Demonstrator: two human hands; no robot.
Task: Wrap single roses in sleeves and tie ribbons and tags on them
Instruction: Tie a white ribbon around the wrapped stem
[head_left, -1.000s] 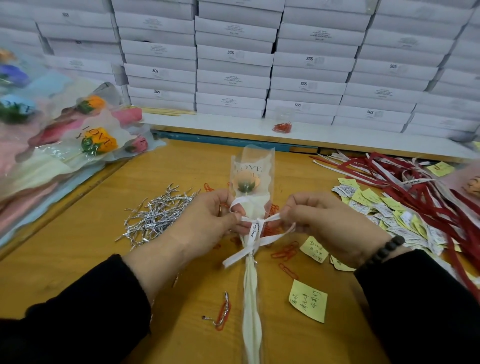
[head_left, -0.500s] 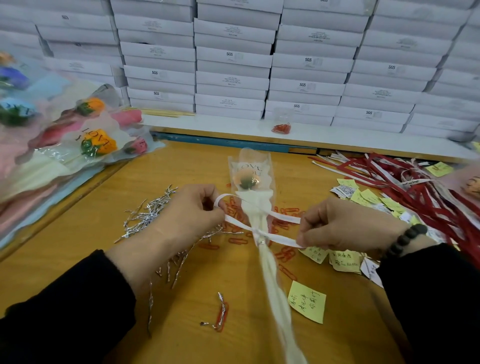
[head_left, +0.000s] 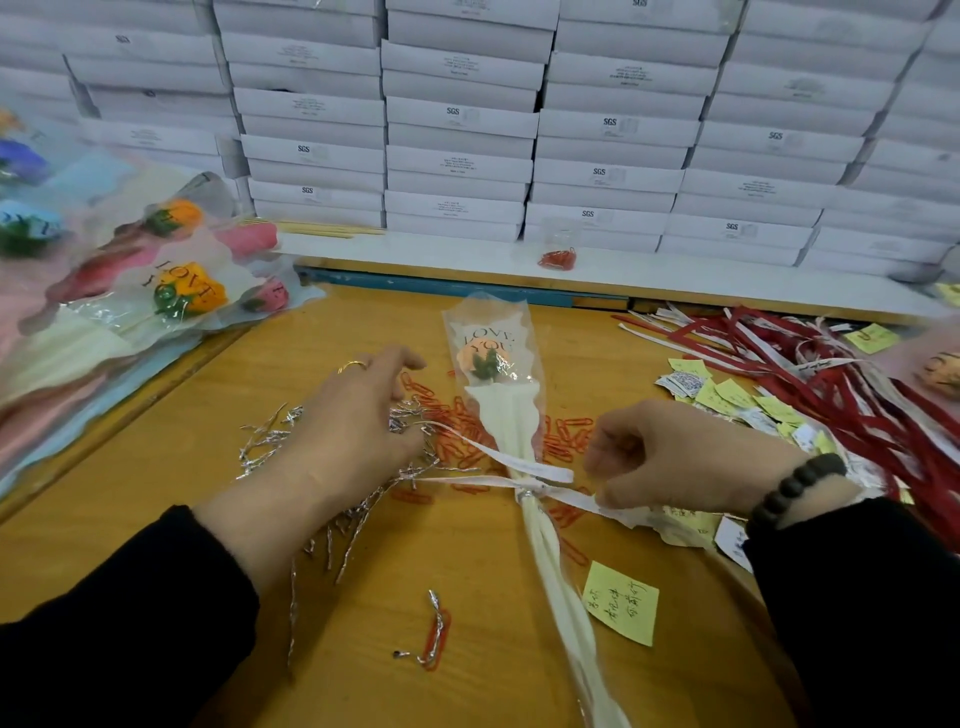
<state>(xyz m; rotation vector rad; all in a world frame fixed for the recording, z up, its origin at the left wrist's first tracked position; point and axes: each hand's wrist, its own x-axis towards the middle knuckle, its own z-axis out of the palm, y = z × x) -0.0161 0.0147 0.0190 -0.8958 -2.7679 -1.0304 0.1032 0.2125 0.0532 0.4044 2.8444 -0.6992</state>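
An orange rose in a clear "LOVE YOU" sleeve lies on the wooden table, its bloom pointing away from me. A white ribbon crosses the sleeve's neck, where it is knotted. My left hand is left of the sleeve, over silver twist ties, and the ribbon's left strands run to its fingertips. My right hand is right of the sleeve and pinches the ribbon's right end. The left fingertips are hidden under the hand.
Silver twist ties and red paper clips are scattered round the sleeve. Yellow notes, printed tags and red and white ribbons lie right. Wrapped roses are piled left. White boxes are stacked behind.
The rose went from held upright to lying flat on the table. My hands moved apart, drawing the ribbon's bow out into long strands on both sides.
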